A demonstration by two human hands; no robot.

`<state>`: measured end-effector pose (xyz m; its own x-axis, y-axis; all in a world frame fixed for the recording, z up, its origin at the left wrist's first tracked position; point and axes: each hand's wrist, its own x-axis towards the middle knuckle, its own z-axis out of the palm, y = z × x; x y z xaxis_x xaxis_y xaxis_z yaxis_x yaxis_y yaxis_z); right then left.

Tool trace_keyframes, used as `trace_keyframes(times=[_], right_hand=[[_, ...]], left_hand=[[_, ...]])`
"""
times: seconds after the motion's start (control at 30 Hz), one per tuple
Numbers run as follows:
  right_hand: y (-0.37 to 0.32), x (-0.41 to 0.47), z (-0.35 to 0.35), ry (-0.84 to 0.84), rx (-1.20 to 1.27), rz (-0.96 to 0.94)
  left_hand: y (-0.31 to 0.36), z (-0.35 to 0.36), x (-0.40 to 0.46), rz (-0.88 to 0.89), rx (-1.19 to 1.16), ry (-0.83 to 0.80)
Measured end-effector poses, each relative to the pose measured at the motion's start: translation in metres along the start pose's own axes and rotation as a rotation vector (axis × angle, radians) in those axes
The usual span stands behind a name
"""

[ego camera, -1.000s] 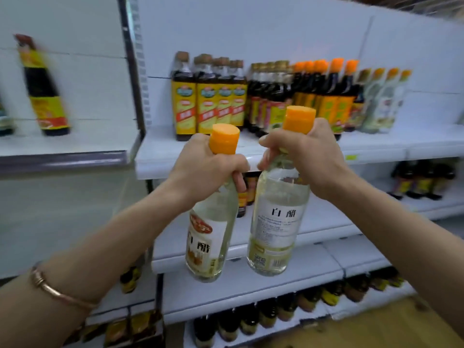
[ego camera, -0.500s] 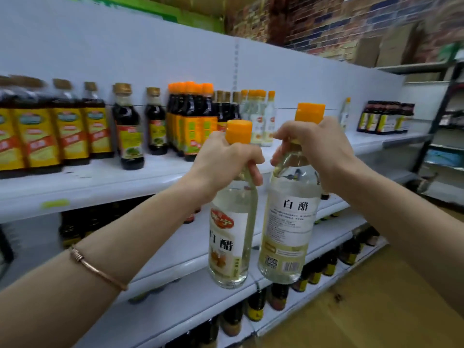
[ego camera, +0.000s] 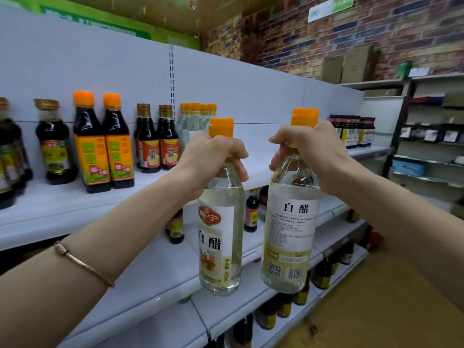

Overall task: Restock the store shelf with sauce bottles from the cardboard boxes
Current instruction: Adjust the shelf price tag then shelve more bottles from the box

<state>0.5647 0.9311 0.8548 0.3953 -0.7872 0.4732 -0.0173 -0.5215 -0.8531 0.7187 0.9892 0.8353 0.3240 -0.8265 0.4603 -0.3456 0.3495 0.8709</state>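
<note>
Two clear vinegar bottles with orange caps are being held upright by their necks before the white shelf [ego camera: 62,212]: left bottle [ego camera: 221,237] in the left hand [ego camera: 213,159], right bottle [ego camera: 291,234] in the right hand [ego camera: 313,154], apart. Dark sauce bottles [ego camera: 105,146] are being displayed on the shelf; a bracelet [ego camera: 82,263] is being worn on the left wrist.

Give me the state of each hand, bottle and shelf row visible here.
Left hand: grips left vinegar bottle by the neck.
Right hand: grips right vinegar bottle by the neck.
Both bottles: capped, upright, held in the air.
Top shelf: dark sauce bottles standing upright, bare stretch behind the hands.
</note>
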Motion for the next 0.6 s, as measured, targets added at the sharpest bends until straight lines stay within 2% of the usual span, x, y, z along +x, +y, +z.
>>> trace_keyframes(times=[0.23, 0.33, 0.47, 0.6], right_hand=[[0.049, 0.115, -0.001, -0.052, 0.009, -0.03], [0.065, 0.169, 0.002, -0.057, 0.003, -0.106], [0.077, 0.235, 0.007, -0.052, 0.097, -0.132], [0.09, 0.296, 0.023, -0.142, 0.146, -0.135]], left_hand=[[-0.043, 0.017, 0.111, 0.02, -0.012, 0.026], [-0.054, 0.017, 0.162, 0.037, 0.032, 0.062], [-0.065, 0.009, 0.216, 0.049, 0.061, 0.09], [-0.072, -0.007, 0.259, 0.041, 0.104, 0.145]])
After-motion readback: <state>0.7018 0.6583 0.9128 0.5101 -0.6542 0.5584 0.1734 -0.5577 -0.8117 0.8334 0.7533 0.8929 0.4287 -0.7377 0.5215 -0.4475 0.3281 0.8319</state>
